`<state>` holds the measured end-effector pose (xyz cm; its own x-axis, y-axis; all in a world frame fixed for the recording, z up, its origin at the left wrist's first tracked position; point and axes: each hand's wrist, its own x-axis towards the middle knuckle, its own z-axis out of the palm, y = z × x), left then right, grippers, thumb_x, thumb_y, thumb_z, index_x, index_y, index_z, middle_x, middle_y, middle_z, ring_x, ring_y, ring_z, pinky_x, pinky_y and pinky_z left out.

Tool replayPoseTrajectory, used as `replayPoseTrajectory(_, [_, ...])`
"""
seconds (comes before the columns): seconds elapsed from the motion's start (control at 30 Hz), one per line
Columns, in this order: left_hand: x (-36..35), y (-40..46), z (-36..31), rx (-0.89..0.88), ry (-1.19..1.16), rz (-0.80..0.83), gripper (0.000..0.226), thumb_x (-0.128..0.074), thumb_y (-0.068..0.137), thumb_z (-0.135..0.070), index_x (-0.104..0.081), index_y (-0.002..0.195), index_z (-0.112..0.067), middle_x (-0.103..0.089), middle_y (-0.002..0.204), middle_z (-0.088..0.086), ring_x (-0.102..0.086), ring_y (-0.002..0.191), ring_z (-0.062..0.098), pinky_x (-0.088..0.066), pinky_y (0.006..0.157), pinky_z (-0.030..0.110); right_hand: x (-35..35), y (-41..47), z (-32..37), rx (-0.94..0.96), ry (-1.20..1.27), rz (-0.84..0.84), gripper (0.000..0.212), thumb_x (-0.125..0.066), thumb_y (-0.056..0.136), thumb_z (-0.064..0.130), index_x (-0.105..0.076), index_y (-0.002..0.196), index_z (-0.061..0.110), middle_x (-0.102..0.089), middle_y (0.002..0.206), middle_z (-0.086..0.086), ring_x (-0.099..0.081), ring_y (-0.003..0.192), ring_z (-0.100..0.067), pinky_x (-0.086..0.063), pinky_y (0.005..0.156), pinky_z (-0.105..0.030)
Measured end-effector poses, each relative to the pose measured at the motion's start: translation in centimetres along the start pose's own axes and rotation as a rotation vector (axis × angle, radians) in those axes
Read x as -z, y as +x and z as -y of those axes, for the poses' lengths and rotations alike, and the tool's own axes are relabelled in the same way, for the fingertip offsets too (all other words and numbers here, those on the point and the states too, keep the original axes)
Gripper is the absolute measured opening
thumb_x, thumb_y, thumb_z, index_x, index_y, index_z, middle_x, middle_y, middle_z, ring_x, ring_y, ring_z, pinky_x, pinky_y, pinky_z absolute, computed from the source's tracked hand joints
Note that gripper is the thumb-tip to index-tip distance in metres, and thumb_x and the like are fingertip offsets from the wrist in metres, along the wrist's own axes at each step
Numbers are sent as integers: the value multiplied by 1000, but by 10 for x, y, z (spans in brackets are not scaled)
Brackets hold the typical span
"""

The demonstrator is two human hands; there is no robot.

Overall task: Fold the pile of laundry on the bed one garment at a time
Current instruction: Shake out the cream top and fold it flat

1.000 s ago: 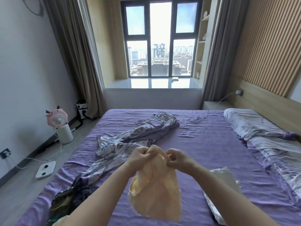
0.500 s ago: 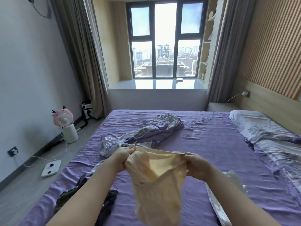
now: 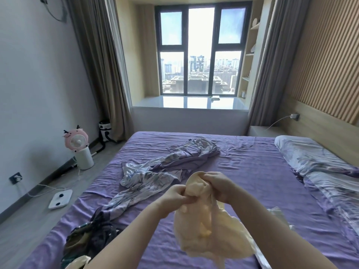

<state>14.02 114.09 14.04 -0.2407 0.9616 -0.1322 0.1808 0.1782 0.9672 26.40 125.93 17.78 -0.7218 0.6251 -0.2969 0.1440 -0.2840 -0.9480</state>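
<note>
Both hands, left hand (image 3: 175, 197) & right hand (image 3: 220, 186), grip bunched yellow garment (image 3: 204, 233) above bed (image 3: 252, 171).

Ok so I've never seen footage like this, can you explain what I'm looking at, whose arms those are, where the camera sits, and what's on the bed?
There is no machine here. A person wears a wide-angle camera on the head, so the view looks forward and down, and the two bare arms rising from the bottom edge are that person's own.

The left hand and right hand both grip a pale yellow garment by its bunched top, held up above the bed while the rest hangs loose.

On the purple sheet lie a crumpled floral-print cloth, a dark garment near the left edge, and a white garment partly hidden behind the right arm. Pillows lie by the headboard on the right.

On the floor stand a pink fan and a white scale. A window faces the city.
</note>
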Motion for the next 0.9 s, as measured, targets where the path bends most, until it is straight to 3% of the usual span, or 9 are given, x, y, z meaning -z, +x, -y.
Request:
replayPoseTrajectory(0.13, [0,5,3,40,-331,75,19,-62,87,-15,-73,102,-17,-63,84,1,-58,75,13,-44,66,29,25,-7,0,71,-304,-173,10,-62,87,8,-66,94,2,-55,68,-5,-49,54,-12,-39,41,-18])
replayPoseTrajectory(0.2, [-1,9,1,62,-477,83,21,-59,86,-20,-75,100,-17,-63,85,3,-57,75,16,-40,65,29,39,-9,-3,102,-335,-240,15,-68,84,9,-66,97,2,-57,70,-4,-50,55,-11,-39,40,-16])
replayPoseTrajectory(0.27, [-2,14,-4,78,-606,56,27,-54,87,-24,-73,101,-11,-67,92,9,-63,81,21,-48,70,31,49,-10,-7,148,-345,-312,18,-71,82,7,-62,96,2,-58,74,-6,-50,57,-12,-41,41,-17])
replayPoseTrajectory(0.33, [-2,17,-8,134,-717,14,32,-47,94,-25,-72,96,-6,-71,90,12,-69,79,22,-54,72,32,54,-10,-13,206,-337,-357,17,-70,80,2,-56,88,5,-57,81,-10,-52,69,-17,-44,54,-22])
replayPoseTrajectory(0.43, [3,20,-12,187,-825,-90,37,-41,95,-27,-69,83,-5,-69,73,13,-69,66,23,-51,69,34,54,-12,-19,370,-292,-242,21,-66,79,-7,-56,76,10,-58,92,-9,-53,91,-20,-42,81,-33])
replayPoseTrajectory(0.53, [7,21,-18,153,-902,-153,34,-36,92,-23,-62,83,-3,-67,69,16,-68,63,27,-47,73,37,42,-19,-20,379,-414,-11,14,-77,77,15,-70,79,27,-56,118,11,-52,112,0,-41,92,-20])
replayPoseTrajectory(0.6, [8,22,-19,144,-915,-137,34,-34,88,-23,-59,89,0,-66,74,19,-67,69,31,-46,76,39,29,-19,-23,360,-500,85,16,-79,75,23,-71,87,29,-49,127,11,-49,117,-2,-41,96,-21])
replayPoseTrajectory(0.77, [25,18,-12,99,-795,-86,33,-43,91,-24,-64,101,0,-68,92,20,-67,83,28,-51,75,38,20,-10,-24,555,-526,-82,4,-73,80,8,-73,83,4,-63,110,-8,-58,101,-13,-42,86,-17])
replayPoseTrajectory(0.9, [52,4,6,74,-302,-262,36,-70,75,-34,-63,85,0,-59,69,10,-56,58,17,-46,55,26,32,-13,-17,453,-308,-37,12,-69,83,7,-74,76,14,-71,92,-5,-63,79,-5,-49,75,-19])
